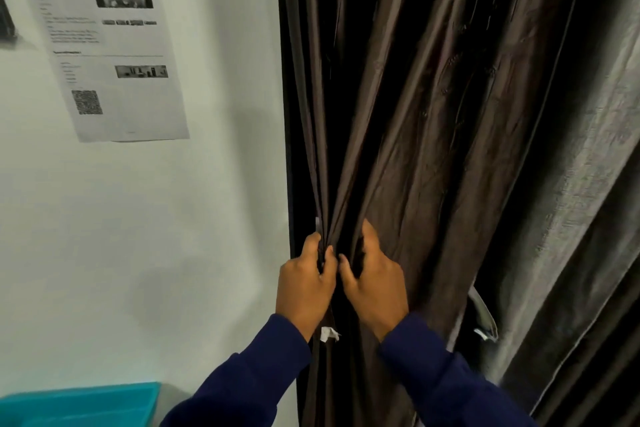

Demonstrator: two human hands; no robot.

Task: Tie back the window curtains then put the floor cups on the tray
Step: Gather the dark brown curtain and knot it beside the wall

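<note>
Brown, shiny fabric fills the right half of my view: the curtain (433,97) hangs in long pleats that converge downward to one gathered point beside the white wall (173,236). Both of my arms come up from the near bottom edge in dark blue sleeves (249,381), forearms angled toward each other so the hands meet at that gathered point, backs of the hands toward me.

My left hand (304,284) is on the left of the bunch, close to the curtain's wall-side edge, with its fingers curled tight into the folds. My right hand (375,282) sits just beside it, touching or nearly so; its thumb sticks up along a pleat while the other fingers curl into the cloth. Both hands are closed on the fabric, none spread flat.

A small white tag (329,334) shows just below my left wrist against the curtain. Further right, a pale strap or tie-back (483,317) hangs beside a greyer curtain panel (571,218).

On the wall to the far left a printed sheet (104,45) carries photos and a QR code; its text is too blurred to read. A teal bin (79,406) sits at the near left corner.
</note>
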